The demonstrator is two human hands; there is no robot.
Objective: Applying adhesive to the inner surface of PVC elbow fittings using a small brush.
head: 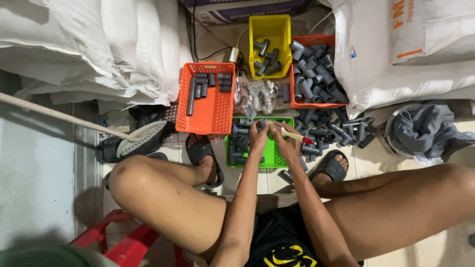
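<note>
My left hand and my right hand meet above a green basket that holds several grey pipe fittings. The left hand grips a small grey pipe fitting at its fingertips. The right hand holds a thin brush with a pale shaft and red handle, its tip pressed to the fitting. Both forearms reach forward between my bare knees.
An orange basket with several grey pipe pieces stands to the left, a yellow bin and another orange crate of fittings behind. Loose grey fittings lie on the floor at right. White sacks flank both sides; a red stool below.
</note>
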